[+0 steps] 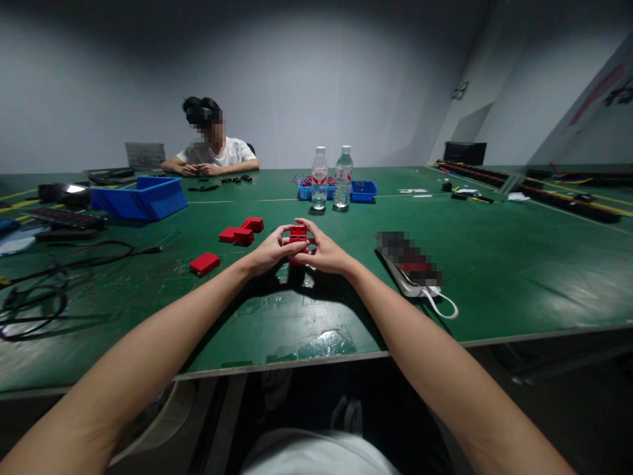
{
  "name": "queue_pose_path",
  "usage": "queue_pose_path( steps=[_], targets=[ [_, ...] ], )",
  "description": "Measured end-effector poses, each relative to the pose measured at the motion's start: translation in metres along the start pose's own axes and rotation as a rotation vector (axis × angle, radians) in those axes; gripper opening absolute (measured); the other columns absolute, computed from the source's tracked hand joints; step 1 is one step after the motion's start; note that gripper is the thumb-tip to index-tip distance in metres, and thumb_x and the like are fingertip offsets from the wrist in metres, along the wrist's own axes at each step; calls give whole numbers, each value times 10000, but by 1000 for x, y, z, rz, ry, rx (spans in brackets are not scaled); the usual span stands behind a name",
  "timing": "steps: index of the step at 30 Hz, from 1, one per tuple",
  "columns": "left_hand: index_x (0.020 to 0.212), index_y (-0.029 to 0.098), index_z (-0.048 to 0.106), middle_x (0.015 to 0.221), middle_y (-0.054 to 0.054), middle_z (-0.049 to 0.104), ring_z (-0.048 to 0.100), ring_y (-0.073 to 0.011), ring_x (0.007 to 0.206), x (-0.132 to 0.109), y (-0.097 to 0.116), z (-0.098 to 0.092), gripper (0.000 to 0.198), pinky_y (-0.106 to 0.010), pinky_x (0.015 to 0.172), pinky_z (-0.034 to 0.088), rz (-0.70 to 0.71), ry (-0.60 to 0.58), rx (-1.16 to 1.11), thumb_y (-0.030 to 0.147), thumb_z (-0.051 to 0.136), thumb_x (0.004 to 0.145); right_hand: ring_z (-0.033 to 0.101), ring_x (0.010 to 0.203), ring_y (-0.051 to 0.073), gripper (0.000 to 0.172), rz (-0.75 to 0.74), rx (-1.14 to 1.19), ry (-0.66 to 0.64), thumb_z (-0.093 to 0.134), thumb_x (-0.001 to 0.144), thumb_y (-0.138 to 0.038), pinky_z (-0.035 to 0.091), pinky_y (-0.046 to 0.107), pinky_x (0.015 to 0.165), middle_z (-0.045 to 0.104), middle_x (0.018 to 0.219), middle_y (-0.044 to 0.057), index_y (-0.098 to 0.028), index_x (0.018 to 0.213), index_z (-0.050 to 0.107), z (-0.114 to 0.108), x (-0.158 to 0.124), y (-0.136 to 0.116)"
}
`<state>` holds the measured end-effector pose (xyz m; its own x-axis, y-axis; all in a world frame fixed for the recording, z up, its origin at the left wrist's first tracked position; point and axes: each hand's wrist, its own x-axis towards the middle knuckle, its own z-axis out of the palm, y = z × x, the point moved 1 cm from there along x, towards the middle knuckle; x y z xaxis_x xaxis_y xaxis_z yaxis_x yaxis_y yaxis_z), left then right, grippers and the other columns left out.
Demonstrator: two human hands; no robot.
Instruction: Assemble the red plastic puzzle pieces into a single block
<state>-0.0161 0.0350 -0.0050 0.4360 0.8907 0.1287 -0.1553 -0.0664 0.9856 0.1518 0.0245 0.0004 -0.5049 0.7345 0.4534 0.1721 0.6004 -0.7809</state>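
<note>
Both my hands meet over the green table [494, 264] and grip one small red block [298, 232] with dark holes on its face. My left hand [270, 252] closes on it from the left. From the right, my right hand [324, 252] wraps it with fingers curled over the top. Left of my hands lie loose red pieces: a cluster [242, 232] of three and a single flat one [204, 263].
Two water bottles [331, 177] stand beyond my hands, with small blue trays [363, 190] beside them. A big blue bin [141, 196] and black cables [44, 284] lie at left. A white device with a cord [420, 284] rests at right. Another person [213, 148] sits across the table.
</note>
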Motion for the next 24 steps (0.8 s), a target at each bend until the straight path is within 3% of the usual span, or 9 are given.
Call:
queue_pose_path(
  steps=[7,13,24],
  targets=[
    [1212,149,428,1078,-140,674,694,-225,901,0,-3,3,712,-333,808,529,-16,75,-60,418,793,663,571,1125,182,698,81,265,-104,633,795,-280,481,350,964,482,1356,98,-252,1399,284,3,1,0],
    [1123,116,558,1071,-133,675,675,-222,923,-1,1,11,564,-318,812,515,28,40,21,416,765,694,556,1118,174,586,19,170,-73,630,789,-259,461,336,974,510,1303,69,-230,1315,375,2,1,1],
    [1126,120,555,1033,-111,673,665,-186,869,-2,5,11,547,-283,769,508,52,1,45,418,749,710,574,996,151,549,-61,11,-22,621,781,-261,486,289,861,545,1206,66,-204,1276,391,2,2,0]
  ],
)
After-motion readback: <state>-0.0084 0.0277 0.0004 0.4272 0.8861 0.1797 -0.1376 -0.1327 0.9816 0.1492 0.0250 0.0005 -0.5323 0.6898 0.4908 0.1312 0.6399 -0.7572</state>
